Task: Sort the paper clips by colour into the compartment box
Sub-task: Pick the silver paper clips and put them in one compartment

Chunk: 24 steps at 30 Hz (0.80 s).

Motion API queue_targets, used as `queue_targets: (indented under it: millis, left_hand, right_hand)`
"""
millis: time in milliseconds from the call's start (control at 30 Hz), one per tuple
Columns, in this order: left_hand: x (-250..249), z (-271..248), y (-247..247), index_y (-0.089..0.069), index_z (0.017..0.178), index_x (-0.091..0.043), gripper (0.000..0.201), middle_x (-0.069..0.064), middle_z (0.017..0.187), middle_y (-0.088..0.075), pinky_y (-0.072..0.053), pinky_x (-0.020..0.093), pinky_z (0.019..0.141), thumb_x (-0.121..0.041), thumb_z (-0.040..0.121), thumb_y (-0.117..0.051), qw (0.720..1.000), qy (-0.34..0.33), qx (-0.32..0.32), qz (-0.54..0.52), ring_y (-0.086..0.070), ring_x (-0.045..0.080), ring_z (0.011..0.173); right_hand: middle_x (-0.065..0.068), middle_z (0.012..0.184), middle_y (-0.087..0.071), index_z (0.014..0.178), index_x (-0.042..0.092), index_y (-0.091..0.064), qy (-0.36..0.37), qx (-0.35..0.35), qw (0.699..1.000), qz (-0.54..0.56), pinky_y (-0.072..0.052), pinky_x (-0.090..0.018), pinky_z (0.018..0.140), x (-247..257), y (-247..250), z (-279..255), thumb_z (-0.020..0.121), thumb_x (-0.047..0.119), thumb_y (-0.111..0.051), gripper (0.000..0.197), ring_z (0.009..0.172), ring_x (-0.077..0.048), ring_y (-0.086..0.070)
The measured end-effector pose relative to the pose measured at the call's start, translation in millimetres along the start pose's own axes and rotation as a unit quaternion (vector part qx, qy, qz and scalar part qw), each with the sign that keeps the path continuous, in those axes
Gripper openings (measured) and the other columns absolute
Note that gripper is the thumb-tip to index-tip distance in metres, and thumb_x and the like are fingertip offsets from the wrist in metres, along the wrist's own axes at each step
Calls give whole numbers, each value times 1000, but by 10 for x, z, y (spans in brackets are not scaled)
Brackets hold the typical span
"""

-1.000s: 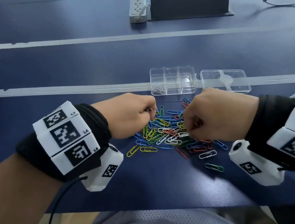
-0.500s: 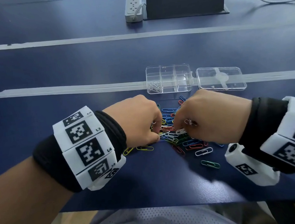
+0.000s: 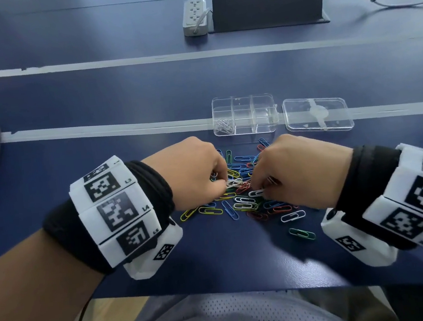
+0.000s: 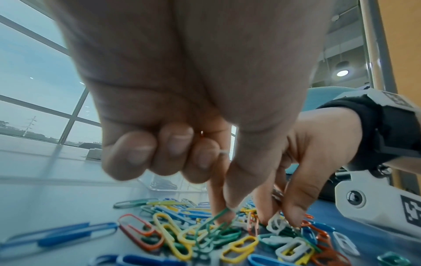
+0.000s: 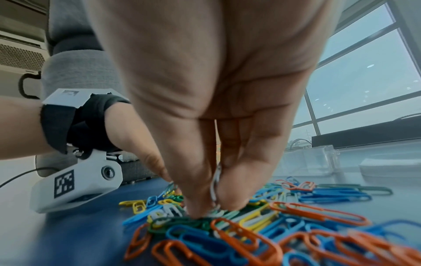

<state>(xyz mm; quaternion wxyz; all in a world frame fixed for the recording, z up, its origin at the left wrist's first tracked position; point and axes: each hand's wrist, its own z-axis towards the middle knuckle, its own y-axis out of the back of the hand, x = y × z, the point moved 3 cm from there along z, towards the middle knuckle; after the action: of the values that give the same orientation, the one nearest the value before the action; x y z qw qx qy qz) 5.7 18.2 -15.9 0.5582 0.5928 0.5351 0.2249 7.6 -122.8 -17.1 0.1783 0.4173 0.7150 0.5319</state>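
Observation:
A pile of coloured paper clips (image 3: pixel 247 203) lies on the blue table, in front of the clear compartment box (image 3: pixel 243 104). Its front-left compartment holds a few white clips (image 3: pixel 223 126). My left hand (image 3: pixel 223 185) reaches down into the pile's left side, thumb and forefinger pinching at white clips (image 3: pixel 234 182), and a white clip (image 4: pixel 223 153) shows among its curled fingers. My right hand (image 3: pixel 259 187) is at the pile's right side and pinches a white clip (image 5: pixel 215 189) between thumb and fingers. Another white clip (image 3: pixel 257 192) lies under its fingertips.
The box's clear lid (image 3: pixel 317 114) lies to the right of the box. A power strip (image 3: pixel 194 17) and a dark cable cover (image 3: pixel 267 8) sit at the far side. A green clip (image 3: pixel 301 234) and a white clip (image 3: pixel 293 215) lie apart, nearer the table's front edge.
Both hands have come closer together over the pile. The left hand has dropped from the pile's left edge into the clips, and its wrist has turned.

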Motion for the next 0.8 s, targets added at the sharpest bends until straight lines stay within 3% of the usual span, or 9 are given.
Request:
queue_targets:
  millis: [167, 300, 367, 433, 533, 600, 700, 800]
  left_hand:
    - [-16, 17, 9, -60, 75, -20, 17, -6, 56, -48, -36, 23, 54, -29, 84, -49, 999, 16, -10, -30, -45, 9, 54]
    - [0, 97, 49, -49, 61, -21, 27, -4, 55, -48, -34, 24, 52, -28, 87, -47, 1000, 10, -6, -19, -42, 10, 52]
    - [22, 134, 76, -53, 62, -21, 28, -2, 55, -51, -34, 23, 52, -28, 88, -47, 1000, 6, 1, -15, -43, 11, 51]
    - [42, 145, 99, -64, 70, -18, 26, 1, 58, -57, -38, 22, 53, -27, 89, -49, 1000, -3, 8, -18, -46, 13, 52]
    - [66, 128, 130, -72, 79, -18, 22, -1, 62, -63, -44, 22, 58, -29, 85, -55, 1000, -13, 6, -16, -53, 14, 57]
    - [81, 131, 159, -72, 76, -22, 18, -7, 60, -60, -44, 20, 58, -32, 82, -58, 1000, -7, 0, -10, -53, 9, 58]
    - [83, 152, 182, -65, 68, -28, 14, -10, 53, -51, -38, 19, 56, -33, 80, -60, 1000, 10, -25, 1, -48, 4, 54]
    - [110, 218, 219, -58, 65, -26, 16, -8, 53, -49, -38, 20, 57, -31, 79, -57, 997, 43, -62, -11, -47, 6, 55]
  right_hand:
    - [-3, 89, -64, 87, 28, -69, -5, 9, 1000, -4, -52, -33, 74, 35, -35, 15, 81, 25, -56, 15, 85, -29, -62]
    - [-1, 85, -68, 81, 25, -69, -7, 9, 1000, 12, -53, -35, 76, 17, -9, -12, 78, 22, -56, 14, 79, -23, -59]
    - [4, 83, -70, 84, 24, -72, -6, 2, 1000, 28, -51, -27, 78, -26, 45, -20, 79, 23, -57, 15, 75, -16, -54]
    - [12, 70, -67, 85, 25, -74, -11, -14, 999, 48, -42, -7, 66, -89, 141, -15, 79, 24, -61, 14, 65, -5, -56]
    - [19, 54, -54, 86, 29, -73, -45, -49, 994, 89, -33, -1, 54, -191, 321, 7, 77, 29, -68, 11, 52, 7, -50]
    - [16, 53, -59, 85, 30, -74, -68, -82, 986, 128, -34, 1, 50, -254, 448, 80, 76, 29, -70, 10, 49, 6, -54]
    - [11, 49, -61, 80, 27, -74, -101, -141, 968, 180, -42, -2, 54, -332, 623, 306, 76, 23, -69, 8, 48, -5, -62]
    - [7, 52, -61, 81, 19, -75, -137, -150, 960, 193, -53, -17, 67, -351, 703, 576, 78, 17, -67, 9, 47, -8, -60]
